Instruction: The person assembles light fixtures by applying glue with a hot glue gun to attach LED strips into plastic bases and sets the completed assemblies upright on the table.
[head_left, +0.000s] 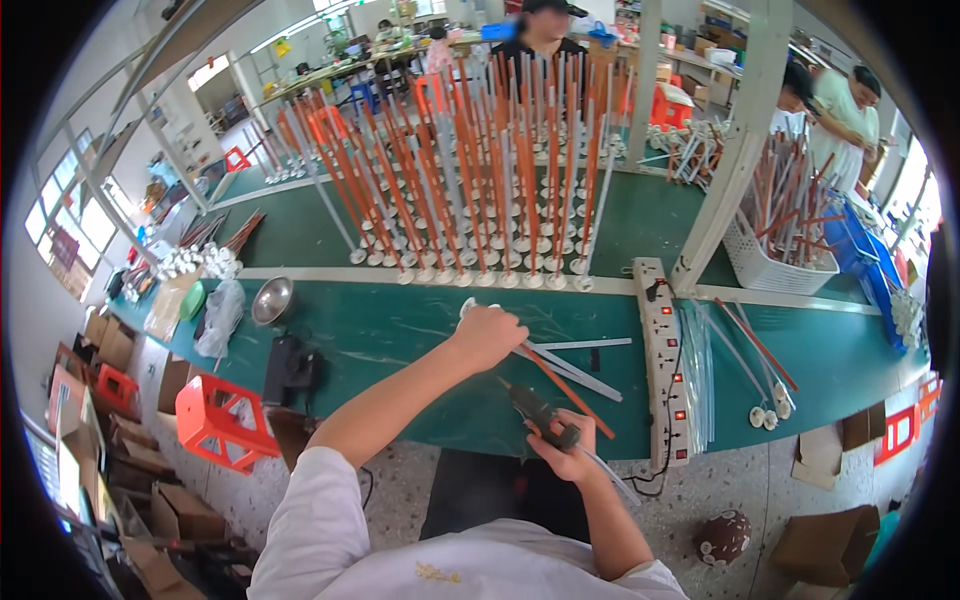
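My right hand is wrapped round a dark green hot glue gun, its narrow nozzle pointing up and left. A pale translucent stick trails from the gun's rear. Farther forward, my left hand is closed over the bench with a small white piece at its fingertips; most of that piece is hidden by the fingers. Just right of this hand lie an orange-brown strip and grey strips, their left ends close to or under the hand.
Behind my left hand stand several upright orange and grey rods on white round bases. A long power strip lies to the right, beside clear sticks. A metal bowl sits left. A white basket holds rods; people are beyond.
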